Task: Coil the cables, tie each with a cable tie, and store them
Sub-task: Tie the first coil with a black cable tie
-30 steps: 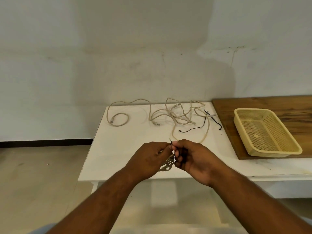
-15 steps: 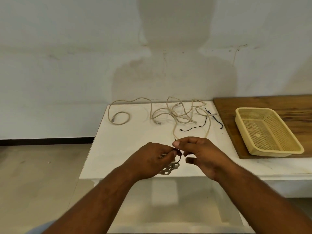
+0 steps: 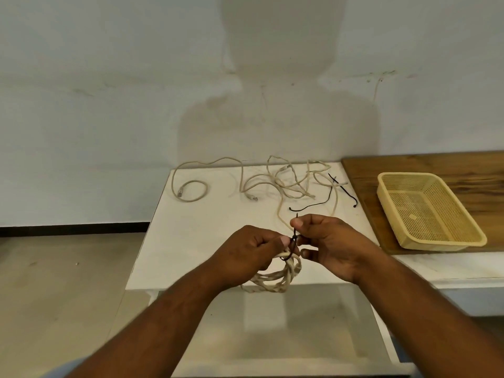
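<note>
- Head camera: both hands meet above the near edge of the white table (image 3: 196, 241), with a coiled beige cable (image 3: 275, 278) hanging between them, just over the table's front edge.
- Left hand (image 3: 253, 249) has its fingers curled round the top of the coil, and its thumb presses where a black cable tie (image 3: 293, 240) wraps the strands.
- Right hand (image 3: 331, 245) pinches the upright tail of that tie between thumb and forefinger; its other fingers are loosely curled.
- Loose beige cables (image 3: 286, 182) lie tangled at the far side of the table, with one end curling into a small loop toward the left.
- Two spare black ties (image 3: 311, 206) lie at the right of the tangle, one crossing its strands.
- Yellow mesh basket (image 3: 387, 211) sits on a wooden board (image 3: 409, 165) to the right, well apart from the hands.
</note>
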